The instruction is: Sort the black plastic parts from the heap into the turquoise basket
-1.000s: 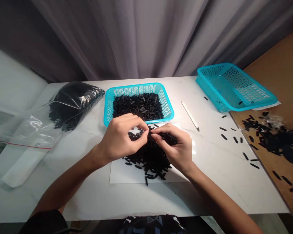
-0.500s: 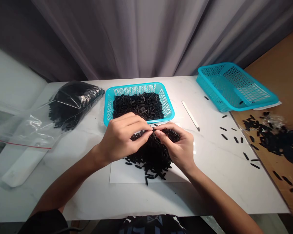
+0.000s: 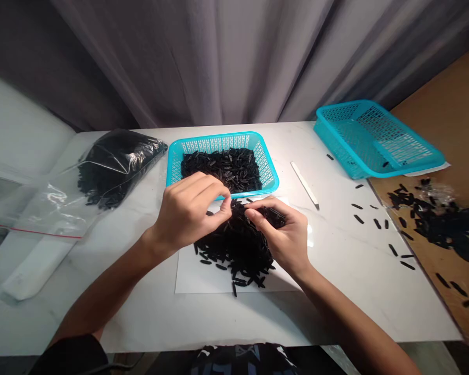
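Observation:
My left hand (image 3: 193, 208) is closed in a pinch over the near left corner of a blue basket (image 3: 274, 177); anything between its fingertips is too small to make out. Opposite it, my right hand (image 3: 285, 229) pinches what looks like a small black piece, hard to tell from the dark heap behind. A gap separates the two sets of fingertips. Below them, a heap of thin, elongated black pieces (image 3: 246, 250) lies on a white sheet (image 3: 191, 281). More such black pieces (image 3: 222, 165) fill much of the basket.
On the left lies a clear bag (image 3: 113, 166) of black pieces, near a white bar-shaped object (image 3: 39, 265). A white-handled tool (image 3: 305, 185) rests right of the basket. Another blue basket (image 3: 414, 164) stands at the back right, with loose black pieces (image 3: 358, 219) scattered near it.
My left hand has moved slightly left and up, its fingertips parting from those of my right hand. My right hand has hardly moved.

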A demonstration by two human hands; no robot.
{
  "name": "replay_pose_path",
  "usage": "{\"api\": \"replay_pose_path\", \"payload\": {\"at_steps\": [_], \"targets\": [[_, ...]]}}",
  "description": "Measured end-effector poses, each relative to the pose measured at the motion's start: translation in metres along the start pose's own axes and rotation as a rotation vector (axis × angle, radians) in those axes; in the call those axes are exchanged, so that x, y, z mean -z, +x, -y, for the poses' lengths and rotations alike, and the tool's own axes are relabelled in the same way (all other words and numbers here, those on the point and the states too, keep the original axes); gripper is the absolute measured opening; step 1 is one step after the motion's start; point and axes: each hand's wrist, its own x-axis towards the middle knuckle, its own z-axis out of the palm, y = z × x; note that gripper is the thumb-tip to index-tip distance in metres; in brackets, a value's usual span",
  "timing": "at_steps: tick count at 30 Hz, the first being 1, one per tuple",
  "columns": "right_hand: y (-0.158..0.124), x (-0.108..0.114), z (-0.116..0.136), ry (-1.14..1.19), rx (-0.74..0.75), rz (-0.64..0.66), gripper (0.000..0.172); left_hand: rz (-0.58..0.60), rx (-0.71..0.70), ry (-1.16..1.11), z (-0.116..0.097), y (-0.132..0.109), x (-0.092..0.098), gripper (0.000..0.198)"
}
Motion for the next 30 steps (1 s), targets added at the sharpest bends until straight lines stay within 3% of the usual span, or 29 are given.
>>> {"api": "replay_pose_path", "payload": {"at_steps": [4,8,11,18,24,30], "targets": [[0.0,0.001,-0.004,0.116,-0.14,-0.023,0.007,0.054,0.059,-0.168,-0.004,0.003,0.007,0.003],[-0.001,0.001,-0.008,0.247,-0.219,-0.028,0.012,0.06,0.032,-0.242,-0.008,0.002,0.007,0.012],[-0.002,0.0,-0.01,0.332,-0.252,-0.022,0.012,0.039,0.007,-0.252,-0.008,0.001,0.003,0.009],[-0.002,-0.001,-0.008,0.389,-0.252,-0.004,0.009,-0.029,0.01,-0.292,-0.008,0.002,0.005,0.007],[-0.002,-0.001,-0.006,0.414,-0.248,0.02,0.01,-0.015,0.058,-0.359,-0.01,0.005,0.008,0.006],[-0.002,-0.001,-0.007,0.396,-0.244,0.021,0.011,-0.028,0.009,-0.359,-0.009,0.004,0.006,0.01]]}}
